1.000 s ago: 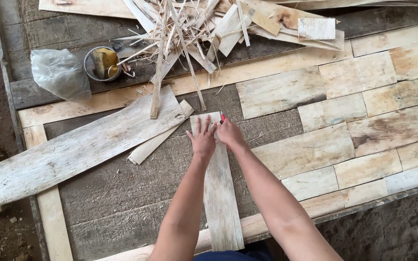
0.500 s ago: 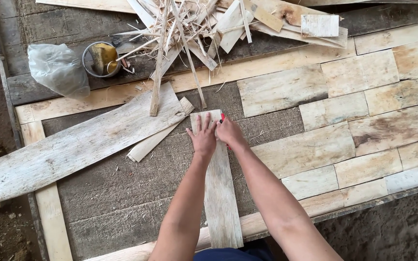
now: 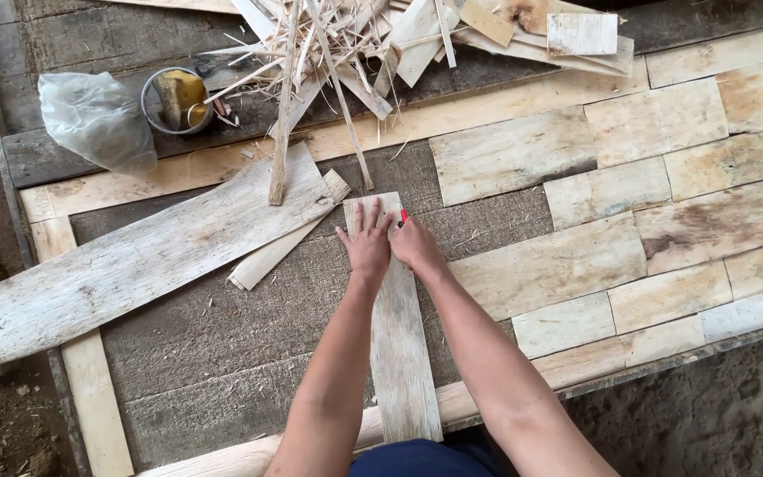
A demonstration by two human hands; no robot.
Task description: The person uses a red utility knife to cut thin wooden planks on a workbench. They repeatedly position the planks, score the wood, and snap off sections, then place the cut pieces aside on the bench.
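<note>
A narrow pale wooden plank (image 3: 399, 353) lies lengthwise toward me on a grey fibrous panel (image 3: 214, 344). My left hand (image 3: 367, 240) presses flat on the plank's far end, fingers spread. Beside it, my right hand (image 3: 417, 243) rests on the plank's right edge, closed around a small red object (image 3: 404, 215) that is mostly hidden. To the right, several pale veneer pieces (image 3: 567, 256) lie fitted side by side across the panel.
A long weathered board (image 3: 134, 265) lies diagonally at left with a thin strip (image 3: 284, 243) under it. A pile of wood splinters and offcuts (image 3: 355, 44) sits at the top, with a metal can (image 3: 174, 99) and a plastic bag (image 3: 90, 119) at top left. Dirt ground surrounds the frame.
Both hands stay on the plank's far end. The view has shifted slightly; nothing else has visibly moved.
</note>
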